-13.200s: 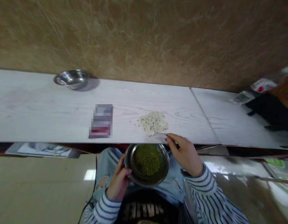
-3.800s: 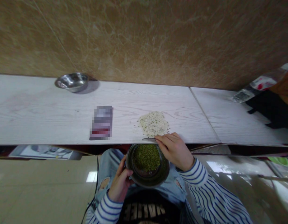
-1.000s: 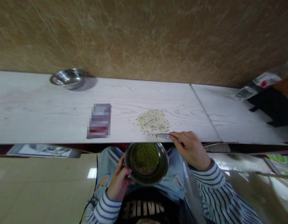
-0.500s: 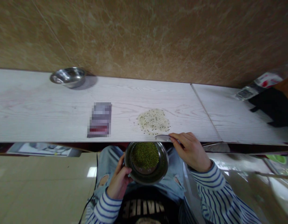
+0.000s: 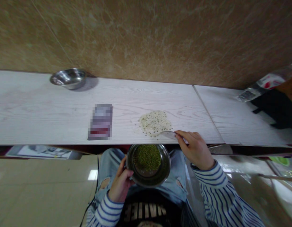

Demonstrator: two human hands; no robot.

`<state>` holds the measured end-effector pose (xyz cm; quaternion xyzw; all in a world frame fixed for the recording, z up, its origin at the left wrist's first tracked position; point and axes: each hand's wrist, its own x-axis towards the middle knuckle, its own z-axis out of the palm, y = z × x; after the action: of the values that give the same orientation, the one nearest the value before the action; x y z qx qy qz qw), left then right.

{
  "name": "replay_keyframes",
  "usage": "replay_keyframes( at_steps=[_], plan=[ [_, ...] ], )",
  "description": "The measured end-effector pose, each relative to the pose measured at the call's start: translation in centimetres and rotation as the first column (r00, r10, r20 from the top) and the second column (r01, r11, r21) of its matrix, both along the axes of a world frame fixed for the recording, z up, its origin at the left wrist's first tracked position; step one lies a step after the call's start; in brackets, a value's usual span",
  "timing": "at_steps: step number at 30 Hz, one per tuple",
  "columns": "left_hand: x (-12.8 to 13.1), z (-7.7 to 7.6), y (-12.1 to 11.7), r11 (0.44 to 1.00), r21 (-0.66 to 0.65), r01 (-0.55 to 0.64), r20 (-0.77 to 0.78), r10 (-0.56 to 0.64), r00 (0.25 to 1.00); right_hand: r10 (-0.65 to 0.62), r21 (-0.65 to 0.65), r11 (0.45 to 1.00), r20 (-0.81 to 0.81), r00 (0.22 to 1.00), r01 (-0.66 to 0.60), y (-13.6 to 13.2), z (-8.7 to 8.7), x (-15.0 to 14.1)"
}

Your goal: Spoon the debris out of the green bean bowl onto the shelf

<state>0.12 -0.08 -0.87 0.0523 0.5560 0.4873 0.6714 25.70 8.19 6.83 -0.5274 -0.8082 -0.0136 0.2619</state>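
My left hand (image 5: pixel 121 186) grips the rim of a steel bowl (image 5: pixel 160 176) that rests on my lap just below the table edge. The bowl holds green mung beans (image 5: pixel 147 157). My right hand (image 5: pixel 195 149) pinches the handle of a metal spoon (image 5: pixel 168 134) whose bowl lies on the white table (image 5: pixel 42 110) at the near right edge of a small pile of pale grains with dark specks (image 5: pixel 154 122).
An empty steel bowl (image 5: pixel 68 78) stands at the back left against the brown wall. A small blurred packet (image 5: pixel 100 121) lies left of the grain pile. A dark bag (image 5: pixel 276 110) and a plastic wrapper (image 5: pixel 266 83) lie at the far right. A seam (image 5: pixel 206 113) divides two tabletops.
My right hand has slid the spoon a little forward and right, up to the edge of the grain pile. My left hand and the bowl of beans have stayed still.
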Motion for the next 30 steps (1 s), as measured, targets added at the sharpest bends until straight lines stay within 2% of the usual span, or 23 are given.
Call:
replay_keyframes(
  at_steps=[5, 18, 30],
  plan=[
    [0.0, 0.2, 0.0, 1.0, -0.018, 0.002, -0.007, -0.003, 1.0, -0.003, 0.019, 1.0, -0.023, 1.0, 0.004, 0.0, 0.0, -0.2],
    [0.0, 0.1, 0.1, 0.999, -0.032, -0.004, 0.005, 0.005, 1.0, 0.045, -0.073, 0.996, -0.034, 0.998, -0.048, -0.3, 0.4, -0.7],
    [-0.1, 0.1, 0.0, 1.0, 0.0, 0.006, -0.004, -0.006, 1.0, 0.062, -0.083, 0.994, -0.052, 0.997, -0.066, -0.3, 0.2, -0.9]
  ],
)
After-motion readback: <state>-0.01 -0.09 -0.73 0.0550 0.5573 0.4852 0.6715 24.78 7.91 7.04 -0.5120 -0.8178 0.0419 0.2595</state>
